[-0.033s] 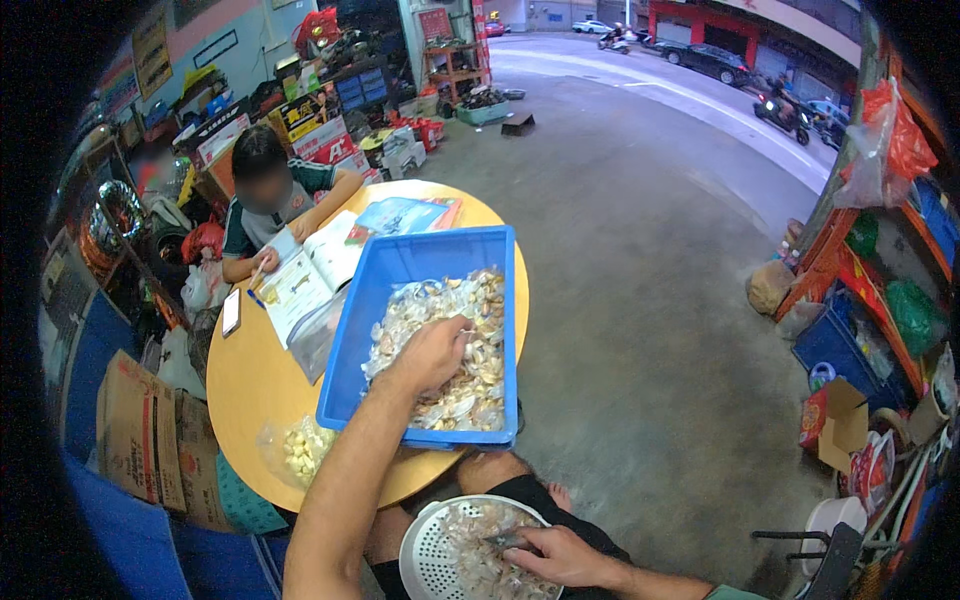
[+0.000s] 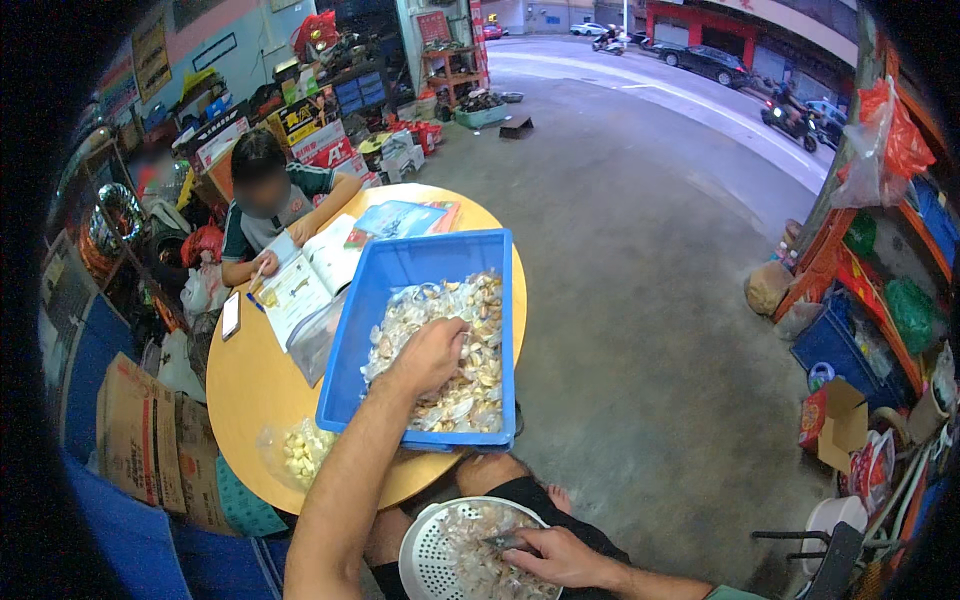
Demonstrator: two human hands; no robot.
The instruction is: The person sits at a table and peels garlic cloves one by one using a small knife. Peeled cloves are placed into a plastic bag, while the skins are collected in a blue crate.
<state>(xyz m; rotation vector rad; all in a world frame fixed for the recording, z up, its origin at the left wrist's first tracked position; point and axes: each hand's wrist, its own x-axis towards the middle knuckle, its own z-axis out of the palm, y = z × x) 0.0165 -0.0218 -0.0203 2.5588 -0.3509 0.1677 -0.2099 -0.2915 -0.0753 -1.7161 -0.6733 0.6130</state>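
Observation:
My left hand (image 2: 430, 358) reaches into a blue plastic tub (image 2: 333, 375) and rests on a heap of unpeeled garlic cloves (image 2: 425, 308). Its fingers are curled inward; what they pinch is hidden. Over my lap sits a white colander (image 2: 425, 555) with papery garlic skins (image 2: 478, 560) in it. Above these skins my right hand (image 2: 555, 557) grips a small knife (image 2: 503, 541), its dark blade pointing left. A clear plastic bag of peeled garlic cloves (image 2: 303, 450) lies on the table, left of my left forearm.
The tub stands on a round yellow table (image 2: 245, 400), overhanging its near edge. Across it a person (image 2: 275, 200) writes in an open book (image 2: 300, 285); a phone (image 2: 232, 315) lies nearby. Cardboard boxes (image 2: 140, 430) stand at left, an orange shelf (image 2: 830, 240) at right.
Both hands keep their places in the tub and over the colander. Out on the road, scooters have shifted slightly.

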